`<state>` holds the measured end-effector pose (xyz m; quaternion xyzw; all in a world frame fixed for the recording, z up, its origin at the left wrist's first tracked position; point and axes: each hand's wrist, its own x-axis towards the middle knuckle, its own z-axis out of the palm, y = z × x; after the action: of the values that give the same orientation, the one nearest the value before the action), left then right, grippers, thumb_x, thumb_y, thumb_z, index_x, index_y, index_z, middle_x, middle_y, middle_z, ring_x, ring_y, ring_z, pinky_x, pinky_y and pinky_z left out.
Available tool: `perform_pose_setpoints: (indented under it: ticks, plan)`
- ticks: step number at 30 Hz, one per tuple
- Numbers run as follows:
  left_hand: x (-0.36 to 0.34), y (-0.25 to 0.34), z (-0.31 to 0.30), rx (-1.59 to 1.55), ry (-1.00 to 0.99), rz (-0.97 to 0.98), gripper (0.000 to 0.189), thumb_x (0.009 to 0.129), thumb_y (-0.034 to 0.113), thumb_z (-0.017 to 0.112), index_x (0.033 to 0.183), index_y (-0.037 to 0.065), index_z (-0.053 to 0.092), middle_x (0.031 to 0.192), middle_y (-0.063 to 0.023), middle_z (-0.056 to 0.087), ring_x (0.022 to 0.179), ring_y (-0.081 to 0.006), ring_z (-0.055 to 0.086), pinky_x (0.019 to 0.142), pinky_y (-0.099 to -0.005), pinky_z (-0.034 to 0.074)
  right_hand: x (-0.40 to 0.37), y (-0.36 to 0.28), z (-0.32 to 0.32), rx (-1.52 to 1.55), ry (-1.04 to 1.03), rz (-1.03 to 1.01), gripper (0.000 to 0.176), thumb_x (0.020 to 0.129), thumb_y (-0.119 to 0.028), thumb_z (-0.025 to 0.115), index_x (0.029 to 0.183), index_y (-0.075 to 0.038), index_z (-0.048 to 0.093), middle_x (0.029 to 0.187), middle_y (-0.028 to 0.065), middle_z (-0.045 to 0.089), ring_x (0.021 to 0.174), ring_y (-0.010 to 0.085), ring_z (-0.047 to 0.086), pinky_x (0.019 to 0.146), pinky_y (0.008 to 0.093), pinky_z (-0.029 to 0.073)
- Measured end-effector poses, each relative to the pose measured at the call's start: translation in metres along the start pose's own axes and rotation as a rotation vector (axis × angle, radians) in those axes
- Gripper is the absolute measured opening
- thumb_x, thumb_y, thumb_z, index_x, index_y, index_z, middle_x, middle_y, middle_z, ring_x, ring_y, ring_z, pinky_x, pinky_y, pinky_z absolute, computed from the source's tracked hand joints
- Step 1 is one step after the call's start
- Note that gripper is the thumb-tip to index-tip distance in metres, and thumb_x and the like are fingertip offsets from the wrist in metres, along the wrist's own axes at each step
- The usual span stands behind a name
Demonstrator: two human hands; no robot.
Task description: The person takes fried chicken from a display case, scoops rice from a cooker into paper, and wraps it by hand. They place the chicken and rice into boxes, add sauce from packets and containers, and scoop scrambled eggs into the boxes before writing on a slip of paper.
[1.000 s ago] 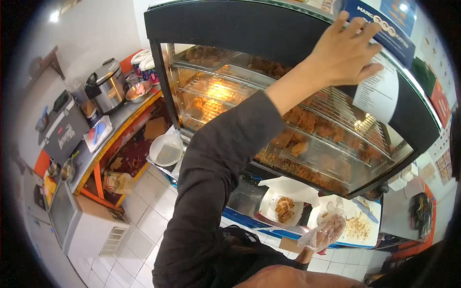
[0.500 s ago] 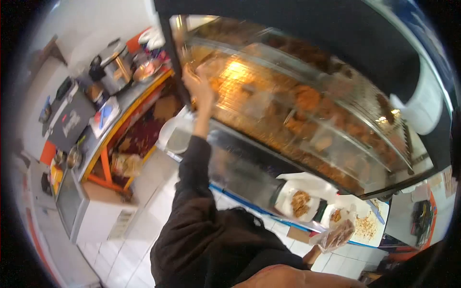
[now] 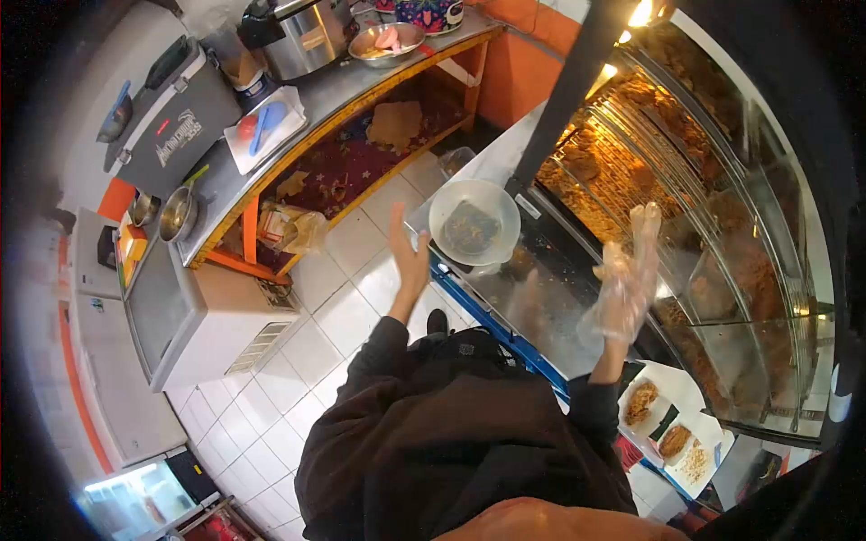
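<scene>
My left hand is empty with its fingers stretched out, just left of a translucent plastic bowl on the steel counter. The bowl has a dark patch at its bottom. A clear plastic glove covers my right hand, raised in front of the glass food warmer. Its fingers are stretched out, and nothing shows in its grip. Behind the hand, lit racks hold golden-brown fried food. Below it, white paper-lined containers hold fried chicken pieces.
At the left, a side counter carries a steel pot, a metal bowl, a white tray and a grey cooler. A white chest freezer stands below on the tiled floor.
My left hand has come down from the warmer's frame to beside the bowl. My gloved right hand has risen from near the containers to the warmer. The view has turned left.
</scene>
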<state>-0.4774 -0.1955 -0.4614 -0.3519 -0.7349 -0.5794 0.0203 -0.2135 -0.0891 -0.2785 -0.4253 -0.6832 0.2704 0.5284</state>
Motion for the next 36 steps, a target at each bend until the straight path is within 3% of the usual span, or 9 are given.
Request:
perform_pose_setpoints:
  ticks: [4, 13, 14, 20, 23, 25, 29, 31, 36]
  plan:
    - [-0.017, -0.083, 0.004, 0.084, -0.199, -0.169, 0.071, 0.080, 0.018, 0.061, 0.137, -0.001, 0.023, 0.144, -0.0215, 0.021, 0.133, -0.0319, 0.021, 0.108, -0.0395, 0.018, 0.017, 0.006, 0.046, -0.125, 0.055, -0.060, 0.061, 0.083, -0.031, 0.051, 0.133, 0.000, 0.035, 0.134, 0.0225, 0.038, 0.116, 0.0323, 0.045, 0.096, 0.0402, 0.036]
    - [-0.024, -0.093, 0.021, -0.271, -0.242, -0.291, 0.088, 0.074, 0.017, 0.067, 0.139, -0.002, 0.011, 0.143, -0.0216, 0.019, 0.133, -0.0299, 0.020, 0.109, -0.0353, 0.015, 0.019, 0.021, 0.050, -0.441, 0.378, -0.199, 0.067, 0.080, -0.021, 0.054, 0.137, 0.000, 0.027, 0.136, 0.0228, 0.035, 0.120, 0.0309, 0.041, 0.100, 0.0386, 0.031]
    - [-0.025, -0.095, 0.023, -0.291, -0.239, -0.296, 0.088, 0.073, 0.017, 0.067, 0.139, -0.002, 0.012, 0.142, -0.0213, 0.021, 0.133, -0.0294, 0.021, 0.109, -0.0354, 0.016, -0.002, 0.050, 0.041, -0.516, 0.288, 0.130, 0.074, 0.076, -0.010, 0.054, 0.140, 0.001, 0.017, 0.138, 0.0228, 0.030, 0.126, 0.0307, 0.032, 0.105, 0.0385, 0.023]
    - [-0.022, -0.084, 0.025, -0.390, -0.278, -0.360, 0.088, 0.076, 0.014, 0.064, 0.140, -0.003, 0.006, 0.146, -0.0213, 0.011, 0.136, -0.0289, 0.010, 0.110, -0.0364, 0.008, 0.027, 0.031, 0.009, -0.225, 0.686, -0.021, 0.058, 0.081, -0.010, 0.050, 0.133, 0.004, 0.028, 0.140, 0.0200, 0.030, 0.130, 0.0307, 0.027, 0.106, 0.0391, 0.021]
    - [-0.024, -0.088, 0.018, -0.339, -0.244, -0.418, 0.087, 0.082, 0.016, 0.061, 0.140, -0.001, -0.002, 0.147, -0.0206, 0.002, 0.136, -0.0308, 0.009, 0.110, -0.0383, 0.007, 0.059, 0.020, -0.020, -0.047, 0.845, -0.332, 0.050, 0.082, -0.014, 0.052, 0.127, 0.004, 0.038, 0.138, 0.0188, 0.034, 0.127, 0.0312, 0.033, 0.102, 0.0392, 0.027]
    - [-0.024, -0.091, 0.019, -0.413, -0.198, -0.446, 0.087, 0.083, 0.015, 0.059, 0.140, 0.001, -0.004, 0.147, -0.0202, -0.001, 0.136, -0.0323, 0.009, 0.110, -0.0402, 0.008, 0.068, -0.017, -0.053, -0.558, 0.520, -0.540, 0.048, 0.081, -0.020, 0.056, 0.122, 0.003, 0.045, 0.132, 0.0183, 0.042, 0.123, 0.0319, 0.039, 0.097, 0.0396, 0.033]
    - [-0.016, -0.111, 0.004, -0.467, -0.068, -0.448, 0.083, 0.085, 0.016, 0.055, 0.140, 0.005, -0.005, 0.146, -0.0209, -0.001, 0.134, -0.0364, 0.010, 0.108, -0.0462, 0.015, 0.117, -0.005, -0.080, -0.845, 0.549, -0.515, 0.036, 0.088, -0.020, 0.049, 0.120, -0.004, 0.050, 0.123, 0.0106, 0.052, 0.109, 0.0297, 0.049, 0.097, 0.0418, 0.035]
    - [-0.015, -0.131, 0.002, -0.424, -0.055, -0.436, 0.080, 0.085, 0.017, 0.055, 0.141, 0.005, -0.002, 0.146, -0.0213, 0.001, 0.134, -0.0372, 0.011, 0.107, -0.0477, 0.018, 0.148, -0.083, -0.090, -1.539, -0.354, 0.363, 0.043, 0.089, -0.019, 0.046, 0.130, -0.009, 0.040, 0.129, 0.0114, 0.047, 0.114, 0.0300, 0.046, 0.099, 0.0429, 0.035]
    - [-0.029, -0.191, 0.002, -0.364, 0.086, -0.525, 0.073, 0.085, 0.019, 0.054, 0.139, 0.005, 0.006, 0.143, -0.0218, 0.009, 0.132, -0.0363, 0.017, 0.105, -0.0480, 0.022, 0.209, -0.083, -0.117, -1.570, -0.317, 0.390, 0.043, 0.089, -0.019, 0.045, 0.131, -0.010, 0.039, 0.130, 0.0114, 0.046, 0.115, 0.0299, 0.046, 0.099, 0.0428, 0.035]
